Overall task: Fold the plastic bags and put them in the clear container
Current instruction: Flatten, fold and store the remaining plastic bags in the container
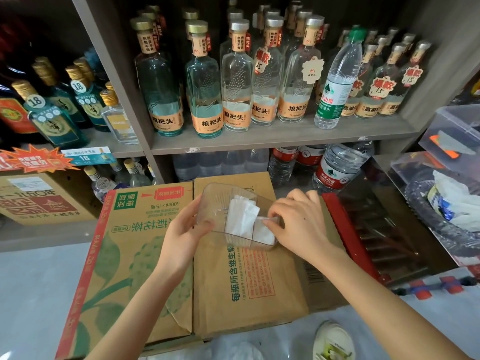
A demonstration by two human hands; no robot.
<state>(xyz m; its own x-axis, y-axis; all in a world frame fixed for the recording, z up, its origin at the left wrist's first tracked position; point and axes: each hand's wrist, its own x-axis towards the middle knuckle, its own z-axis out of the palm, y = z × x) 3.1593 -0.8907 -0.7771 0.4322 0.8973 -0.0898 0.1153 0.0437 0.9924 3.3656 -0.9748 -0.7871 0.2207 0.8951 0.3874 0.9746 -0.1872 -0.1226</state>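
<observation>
I'm looking into a small drinks shop. Grey shelves (272, 137) carry rows of labelled liquor bottles (207, 100) with hanging price tags (262, 61) marked 15 and 18. A promotional price card (85, 155) hangs off one shelf edge, with printed drink cartons (145, 255) below.

Single head view looks forward and down, close over cardboard boxes (161, 255), facing shelves (272, 137)
</observation>
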